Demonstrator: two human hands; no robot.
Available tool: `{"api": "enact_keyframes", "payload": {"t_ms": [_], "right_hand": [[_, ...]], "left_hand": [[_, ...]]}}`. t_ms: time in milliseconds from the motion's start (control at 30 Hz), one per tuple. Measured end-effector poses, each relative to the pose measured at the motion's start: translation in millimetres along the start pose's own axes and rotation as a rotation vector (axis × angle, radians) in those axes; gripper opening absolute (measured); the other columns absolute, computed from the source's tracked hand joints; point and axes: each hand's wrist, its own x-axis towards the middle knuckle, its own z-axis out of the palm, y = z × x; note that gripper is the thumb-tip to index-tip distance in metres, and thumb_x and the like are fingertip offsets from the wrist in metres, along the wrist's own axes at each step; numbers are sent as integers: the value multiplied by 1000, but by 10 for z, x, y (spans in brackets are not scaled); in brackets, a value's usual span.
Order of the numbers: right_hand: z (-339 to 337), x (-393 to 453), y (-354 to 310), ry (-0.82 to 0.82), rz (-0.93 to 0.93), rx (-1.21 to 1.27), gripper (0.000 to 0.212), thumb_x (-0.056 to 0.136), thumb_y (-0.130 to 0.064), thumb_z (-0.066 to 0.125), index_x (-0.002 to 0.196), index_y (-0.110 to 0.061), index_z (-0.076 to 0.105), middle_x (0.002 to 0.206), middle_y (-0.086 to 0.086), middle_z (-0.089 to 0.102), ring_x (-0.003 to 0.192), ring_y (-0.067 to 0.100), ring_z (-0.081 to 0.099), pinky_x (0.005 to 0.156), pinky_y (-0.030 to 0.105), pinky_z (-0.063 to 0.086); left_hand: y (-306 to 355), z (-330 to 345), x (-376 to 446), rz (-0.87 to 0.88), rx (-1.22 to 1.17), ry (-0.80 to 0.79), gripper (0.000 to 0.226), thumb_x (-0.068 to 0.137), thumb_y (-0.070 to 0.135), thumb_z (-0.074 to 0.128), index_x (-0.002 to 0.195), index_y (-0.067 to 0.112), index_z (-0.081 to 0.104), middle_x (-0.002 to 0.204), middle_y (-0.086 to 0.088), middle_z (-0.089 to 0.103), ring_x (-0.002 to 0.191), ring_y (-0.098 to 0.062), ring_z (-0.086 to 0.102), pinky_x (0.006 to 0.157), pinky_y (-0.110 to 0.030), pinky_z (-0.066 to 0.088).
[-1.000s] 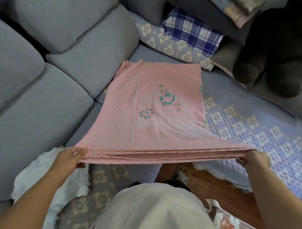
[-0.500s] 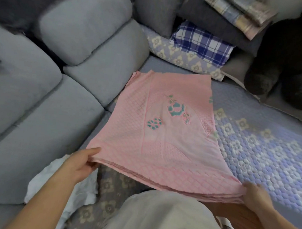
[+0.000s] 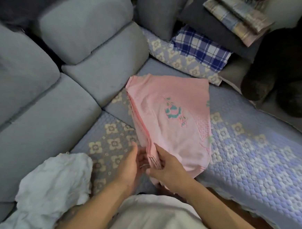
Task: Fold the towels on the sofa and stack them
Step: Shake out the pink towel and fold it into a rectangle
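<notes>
A pink towel (image 3: 175, 120) with a teal flower print lies folded in half on the quilted sofa cover (image 3: 251, 154), its layered edges along the left side. My right hand (image 3: 167, 168) grips the near corner of those stacked edges. Just left of it, my left hand (image 3: 133, 165) touches the same corner, fingers loosely curved beside the layers. A crumpled white towel (image 3: 54, 188) sits at the near left. A folded blue plaid towel (image 3: 200, 47) lies at the back against the cushions.
Grey sofa back cushions (image 3: 59, 71) run along the left. A dark cushion with folded checked cloths (image 3: 239, 18) stands at the back, and a black plush toy (image 3: 285, 70) fills the right corner. The sofa's front edge and wooden floor (image 3: 243, 213) are at lower right.
My right hand has carried the towel's right corner over to the left corner, folding the pink towel in half. Both hands now meet at the near left corner.
</notes>
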Motion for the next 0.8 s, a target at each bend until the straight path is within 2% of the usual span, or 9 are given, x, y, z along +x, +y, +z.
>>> {"api": "enact_keyframes", "payload": {"t_ms": [100, 200, 267, 367, 467, 567, 667, 733, 800], "right_hand": [[47, -29, -22, -3, 20, 204, 50, 83, 4, 72, 113, -36, 66, 114, -3, 73, 107, 10, 67, 98, 28, 52], [98, -46, -39, 36, 84, 276, 28, 100, -8, 56, 119, -23, 68, 116, 2, 73, 116, 16, 65, 102, 31, 49], [87, -50, -115, 81, 157, 371, 29, 106, -17, 44, 120, -15, 69, 112, 5, 75, 113, 18, 67, 98, 29, 52], [114, -39, -187, 95, 218, 705, 37, 109, -13, 34, 122, 7, 62, 108, 17, 74, 103, 21, 71, 87, 25, 57], [174, -17, -193, 81, 263, 909, 41, 109, -13, 30, 125, 13, 57, 114, 24, 70, 106, 25, 69, 98, 31, 54], [237, -21, -231, 44, 283, 994, 40, 108, -8, 28, 119, 13, 59, 114, 26, 69, 106, 29, 69, 88, 30, 58], [280, -14, -224, 52, 265, 974, 38, 107, -5, 29, 118, 15, 59, 112, 25, 70, 104, 26, 71, 82, 27, 58], [279, -6, -177, 95, 257, 956, 37, 107, -6, 33, 118, 23, 54, 104, 27, 69, 95, 26, 73, 77, 27, 59], [300, 7, -145, 124, 256, 862, 36, 106, -9, 40, 113, 22, 56, 99, 26, 69, 92, 24, 73, 78, 26, 58]], "left_hand": [[-66, -19, 12, 32, 61, -13, 40, 100, 36, 49, 111, 5, 72, 107, -21, 73, 94, -29, 69, 81, -38, 55], [-145, -33, -45, 63, 54, -51, 20, 100, 2, 48, 98, 6, 68, 92, -16, 74, 83, -23, 71, 69, -27, 57], [-170, -34, -74, 58, 8, -91, 18, 100, 3, 50, 95, 8, 66, 90, -12, 73, 82, -20, 71, 70, -27, 56], [-195, -52, -81, 94, -20, -100, 12, 94, 17, 65, 100, 7, 65, 96, -12, 73, 90, -21, 71, 79, -31, 56], [-271, -75, -61, 195, 159, -48, 50, 72, 19, 83, 114, 7, 58, 111, -12, 71, 102, -17, 69, 87, -27, 55], [-355, -69, -38, 298, 289, 9, 57, 65, 17, 84, 113, 11, 53, 101, -3, 72, 93, -12, 69, 79, -25, 56], [-391, -78, 2, 333, 308, 86, 45, 74, 25, 82, 108, 17, 54, 90, 6, 72, 86, -11, 70, 75, -25, 56], [-368, -88, 8, 333, 310, 107, 22, 89, 17, 72, 105, 19, 57, 89, 5, 70, 86, -12, 67, 75, -26, 53], [-364, -107, 15, 316, 308, 105, 13, 94, 10, 63, 104, 18, 60, 91, 1, 71, 85, -11, 67, 73, -25, 52]]}}
